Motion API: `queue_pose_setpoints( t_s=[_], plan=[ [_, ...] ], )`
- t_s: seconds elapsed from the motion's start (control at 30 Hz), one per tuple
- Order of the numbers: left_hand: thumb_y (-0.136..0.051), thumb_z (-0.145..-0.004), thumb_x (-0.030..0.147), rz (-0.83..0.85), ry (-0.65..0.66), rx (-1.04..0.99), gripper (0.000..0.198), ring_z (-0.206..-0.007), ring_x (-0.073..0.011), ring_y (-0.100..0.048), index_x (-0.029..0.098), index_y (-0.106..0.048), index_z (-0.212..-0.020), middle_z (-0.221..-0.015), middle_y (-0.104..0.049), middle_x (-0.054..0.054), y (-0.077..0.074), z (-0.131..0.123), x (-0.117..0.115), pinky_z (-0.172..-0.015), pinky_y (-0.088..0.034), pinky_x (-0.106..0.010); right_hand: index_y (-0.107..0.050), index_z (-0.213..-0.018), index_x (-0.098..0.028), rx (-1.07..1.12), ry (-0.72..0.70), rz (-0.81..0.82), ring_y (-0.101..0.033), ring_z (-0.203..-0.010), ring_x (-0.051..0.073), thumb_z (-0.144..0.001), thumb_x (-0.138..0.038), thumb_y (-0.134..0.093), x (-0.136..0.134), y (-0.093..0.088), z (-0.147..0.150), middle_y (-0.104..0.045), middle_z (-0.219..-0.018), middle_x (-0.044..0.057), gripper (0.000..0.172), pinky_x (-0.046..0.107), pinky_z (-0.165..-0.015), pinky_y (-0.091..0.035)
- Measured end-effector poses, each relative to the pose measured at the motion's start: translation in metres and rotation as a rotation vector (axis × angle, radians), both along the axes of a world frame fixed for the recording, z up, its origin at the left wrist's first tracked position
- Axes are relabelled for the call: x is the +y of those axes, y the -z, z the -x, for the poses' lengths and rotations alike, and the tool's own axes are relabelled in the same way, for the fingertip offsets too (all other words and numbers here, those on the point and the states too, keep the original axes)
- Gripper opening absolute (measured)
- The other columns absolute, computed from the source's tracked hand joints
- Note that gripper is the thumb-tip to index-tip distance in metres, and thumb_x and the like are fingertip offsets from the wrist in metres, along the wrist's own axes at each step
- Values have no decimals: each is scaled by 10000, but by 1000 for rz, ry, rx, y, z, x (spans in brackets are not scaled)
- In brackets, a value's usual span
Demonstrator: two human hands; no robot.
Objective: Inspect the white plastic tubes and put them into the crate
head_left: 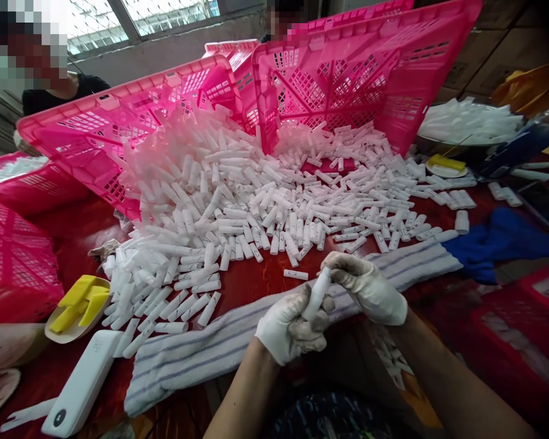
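1 white plastic tube [317, 296] stands nearly upright just above the striped cloth [219, 341] at the near table edge. The gloved left hand [290, 329] is clamped around its lower half, and the gloved right hand [370, 286] pinches its top end. A firm low hold with light fingertip work on top seems steadiest. Beyond, a heap of tubes [238, 201] lies before 2 tipped pink crates [348, 73].

Daylit barred windows [165, 12] top a grey wall [165, 53] behind the red table [256, 280].
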State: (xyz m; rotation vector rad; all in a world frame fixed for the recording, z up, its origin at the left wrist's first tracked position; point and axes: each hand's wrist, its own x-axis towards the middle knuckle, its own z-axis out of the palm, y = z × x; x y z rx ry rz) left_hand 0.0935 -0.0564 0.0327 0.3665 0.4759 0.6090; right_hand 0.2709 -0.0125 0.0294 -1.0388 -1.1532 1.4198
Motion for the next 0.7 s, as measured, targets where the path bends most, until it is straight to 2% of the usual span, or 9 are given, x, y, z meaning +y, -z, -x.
queue_pose_setpoints(
  t_s=[0.1,0.2,0.33,0.4,0.47,0.5,0.57,0.63,0.7],
  plan=[
    [-601,-818,561,-175,-115,267,492,-407,-21,-311,103,-560,-990,-605,-467,31,0,-5,-2,-407,-211,-182,-712,-757,-231,4,108,75,-583,-756,170,-576,-464,-842,0,5,-2,-652,-776,13,322,304,-713,-520],
    [-603,-823,543,-274,-188,453,447,-442,-37,-310,117,-541,-942,-567,-405,56,-2,-11,-5,-410,-191,-186,-714,-761,-237,-21,125,83,-589,-759,176,-615,-485,-816,-4,6,-1,-655,-779,12,305,312,-728,-524],
    [-598,-817,560,-210,-218,334,432,-444,-25,-198,139,-518,-878,-571,-299,85,-4,-16,-6,-419,-161,-183,-709,-847,-252,-92,81,-46,-592,-832,179,-780,-470,-695,-12,2,5,-649,-875,19,228,301,-781,-513],
    [-606,-811,556,-143,-176,216,420,-442,-17,-146,152,-501,-854,-586,-261,94,-6,-18,-6,-424,-152,-179,-688,-843,-245,-101,41,-64,-586,-780,165,-798,-449,-682,-19,-3,10,-636,-890,21,209,276,-706,-514],
    [-599,-805,573,-152,-97,188,426,-435,-15,-159,162,-486,-808,-591,-265,90,-7,-19,-7,-424,-169,-175,-661,-818,-231,-108,-4,-27,-579,-707,153,-802,-444,-677,-27,-7,9,-633,-893,29,214,261,-619,-507],
    [-578,-815,583,-217,-56,251,429,-431,-22,-214,163,-493,-791,-589,-309,76,-7,-18,-6,-424,-201,-177,-649,-816,-225,-126,-15,3,-583,-686,154,-804,-446,-673,-32,-9,5,-639,-883,34,223,262,-604,-508],
    [-528,-849,571,-469,-60,585,418,-476,-68,-400,158,-550,-785,-621,-456,14,-5,-12,1,-455,-325,-200,-624,-835,-220,-222,12,60,-608,-678,170,-803,-457,-669,-41,-11,-14,-656,-836,42,244,273,-619,-526],
    [-507,-886,481,-723,-218,1035,337,-675,-147,-572,167,-626,-871,-797,-601,-63,-2,3,16,-611,-465,-263,-600,-875,-224,-408,55,99,-636,-684,192,-797,-463,-670,-50,-10,-45,-672,-780,39,261,280,-626,-543],
    [-511,-893,363,-776,-379,1285,249,-947,-222,-591,177,-636,-1002,-1030,-612,-118,1,25,38,-832,-478,-343,-597,-873,-236,-665,72,55,-656,-682,209,-774,-463,-686,-56,-5,-79,-688,-759,33,263,283,-594,-550]
  ],
)
